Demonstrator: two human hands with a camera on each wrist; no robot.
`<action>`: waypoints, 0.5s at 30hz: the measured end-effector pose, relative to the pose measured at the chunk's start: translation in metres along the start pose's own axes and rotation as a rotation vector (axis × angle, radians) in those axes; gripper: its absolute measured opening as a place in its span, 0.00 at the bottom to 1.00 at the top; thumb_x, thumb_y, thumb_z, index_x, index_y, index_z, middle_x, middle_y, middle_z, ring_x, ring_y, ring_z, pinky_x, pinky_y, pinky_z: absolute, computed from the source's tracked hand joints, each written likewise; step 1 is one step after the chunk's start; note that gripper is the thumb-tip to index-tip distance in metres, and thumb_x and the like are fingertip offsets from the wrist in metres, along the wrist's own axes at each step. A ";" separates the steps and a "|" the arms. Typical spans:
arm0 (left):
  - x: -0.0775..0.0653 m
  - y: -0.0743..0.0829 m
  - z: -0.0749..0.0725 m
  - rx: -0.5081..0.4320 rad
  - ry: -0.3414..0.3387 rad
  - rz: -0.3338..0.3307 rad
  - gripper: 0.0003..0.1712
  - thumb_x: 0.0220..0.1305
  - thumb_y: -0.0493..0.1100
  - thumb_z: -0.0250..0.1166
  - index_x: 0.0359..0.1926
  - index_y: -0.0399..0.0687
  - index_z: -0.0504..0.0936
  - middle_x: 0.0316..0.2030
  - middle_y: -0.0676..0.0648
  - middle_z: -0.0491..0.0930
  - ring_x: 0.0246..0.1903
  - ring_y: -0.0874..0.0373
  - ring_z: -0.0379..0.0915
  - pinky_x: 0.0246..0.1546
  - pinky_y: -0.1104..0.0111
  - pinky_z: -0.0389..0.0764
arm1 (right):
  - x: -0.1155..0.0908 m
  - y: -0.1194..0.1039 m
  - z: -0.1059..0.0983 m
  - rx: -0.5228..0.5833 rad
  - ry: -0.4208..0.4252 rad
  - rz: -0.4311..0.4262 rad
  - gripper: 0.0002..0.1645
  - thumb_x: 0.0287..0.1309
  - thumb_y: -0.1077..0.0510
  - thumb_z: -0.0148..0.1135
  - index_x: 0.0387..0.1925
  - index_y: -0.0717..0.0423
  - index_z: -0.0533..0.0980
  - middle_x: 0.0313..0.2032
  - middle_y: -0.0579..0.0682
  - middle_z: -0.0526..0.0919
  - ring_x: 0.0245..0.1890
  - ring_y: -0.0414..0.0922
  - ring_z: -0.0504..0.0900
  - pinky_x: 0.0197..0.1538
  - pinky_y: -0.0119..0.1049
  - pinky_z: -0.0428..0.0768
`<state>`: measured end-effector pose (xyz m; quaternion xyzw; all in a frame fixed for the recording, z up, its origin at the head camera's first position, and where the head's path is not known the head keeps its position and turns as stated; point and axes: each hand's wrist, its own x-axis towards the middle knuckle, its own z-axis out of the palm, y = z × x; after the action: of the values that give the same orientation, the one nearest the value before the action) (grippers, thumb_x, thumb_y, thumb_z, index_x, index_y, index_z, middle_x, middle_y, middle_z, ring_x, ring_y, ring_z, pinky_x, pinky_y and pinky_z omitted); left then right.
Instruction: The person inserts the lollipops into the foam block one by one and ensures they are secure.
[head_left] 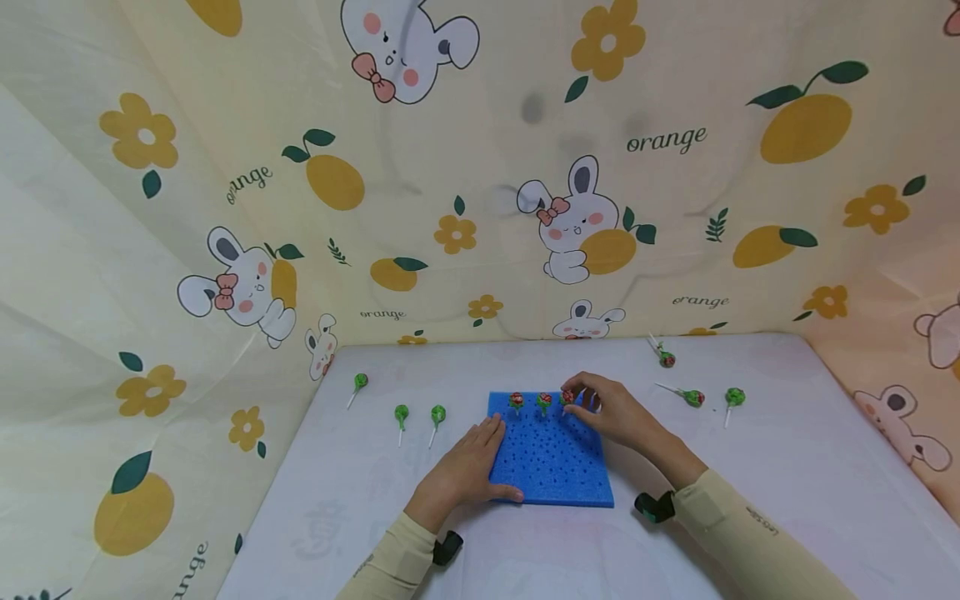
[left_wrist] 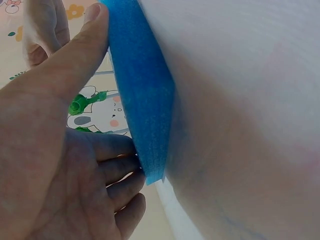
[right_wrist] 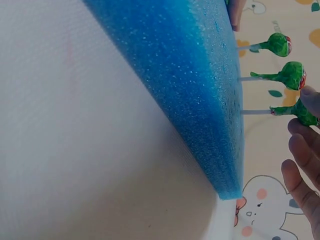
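Note:
A blue foam board (head_left: 551, 471) dotted with small holes lies on the table. Along its far edge, two lollipops (head_left: 516, 401) with red and green wrappers stand upright on their sticks. At the right end of that row, my right hand (head_left: 617, 415) pinches a third lollipop (right_wrist: 304, 112) by its wrapped head between thumb and finger; its white stick meets the foam in the right wrist view. My left hand (head_left: 468, 467) rests against the board's left side, fingers extended along the edge and thumb at the near edge.
Left of the board lie three lollipops with green wrappers, one of them a green lollipop (head_left: 362, 381) farthest out. Three more lie to the right, including a lollipop (head_left: 735, 397) nearest the right edge. A patterned cloth (head_left: 495, 167) hangs behind the white table (head_left: 300, 508).

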<state>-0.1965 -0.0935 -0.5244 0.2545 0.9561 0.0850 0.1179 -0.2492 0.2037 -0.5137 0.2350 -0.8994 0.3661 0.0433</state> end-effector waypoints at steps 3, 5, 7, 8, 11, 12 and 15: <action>0.000 0.000 0.000 0.004 -0.002 -0.002 0.71 0.58 0.76 0.73 0.86 0.40 0.53 0.86 0.42 0.49 0.85 0.48 0.45 0.84 0.57 0.54 | 0.000 0.000 0.000 -0.002 -0.012 0.001 0.18 0.69 0.60 0.74 0.57 0.57 0.81 0.46 0.47 0.87 0.40 0.40 0.81 0.44 0.46 0.88; 0.000 0.000 0.000 0.005 -0.007 -0.004 0.71 0.58 0.77 0.72 0.86 0.40 0.52 0.86 0.42 0.49 0.85 0.48 0.45 0.84 0.58 0.54 | 0.000 0.001 0.000 0.003 -0.019 -0.004 0.18 0.69 0.60 0.73 0.57 0.57 0.81 0.47 0.47 0.87 0.40 0.40 0.81 0.44 0.48 0.88; 0.000 0.001 0.000 0.009 -0.010 -0.006 0.71 0.58 0.77 0.72 0.86 0.40 0.52 0.86 0.42 0.49 0.85 0.49 0.45 0.84 0.58 0.54 | 0.000 0.002 0.001 0.007 -0.022 -0.004 0.17 0.70 0.59 0.73 0.57 0.56 0.81 0.47 0.47 0.87 0.40 0.40 0.81 0.45 0.49 0.88; 0.000 0.001 -0.001 0.009 -0.010 -0.008 0.71 0.58 0.77 0.72 0.86 0.40 0.52 0.86 0.43 0.49 0.85 0.49 0.45 0.84 0.58 0.54 | 0.000 0.003 0.001 0.008 -0.022 -0.007 0.17 0.70 0.59 0.73 0.57 0.56 0.81 0.47 0.46 0.87 0.40 0.40 0.81 0.45 0.48 0.88; 0.000 0.001 -0.001 0.010 -0.007 -0.004 0.71 0.58 0.77 0.72 0.86 0.40 0.53 0.86 0.42 0.49 0.85 0.48 0.45 0.84 0.58 0.54 | 0.000 0.004 0.003 0.005 -0.019 -0.009 0.16 0.70 0.59 0.73 0.56 0.54 0.81 0.46 0.46 0.87 0.40 0.40 0.81 0.44 0.46 0.88; 0.000 0.001 -0.001 0.010 -0.007 -0.003 0.71 0.58 0.77 0.72 0.86 0.40 0.53 0.86 0.42 0.49 0.85 0.48 0.45 0.84 0.58 0.54 | 0.000 0.005 0.004 0.003 -0.021 -0.006 0.16 0.70 0.59 0.73 0.56 0.54 0.82 0.46 0.46 0.87 0.40 0.40 0.81 0.44 0.45 0.88; 0.000 0.000 0.000 0.009 -0.005 0.002 0.71 0.58 0.77 0.72 0.85 0.39 0.53 0.86 0.42 0.49 0.85 0.48 0.45 0.84 0.58 0.53 | 0.000 0.006 0.004 -0.003 -0.032 0.001 0.16 0.70 0.60 0.73 0.56 0.54 0.82 0.45 0.45 0.87 0.39 0.40 0.82 0.42 0.39 0.87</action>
<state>-0.1968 -0.0931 -0.5240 0.2561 0.9559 0.0804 0.1190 -0.2514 0.2048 -0.5200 0.2404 -0.9005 0.3612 0.0292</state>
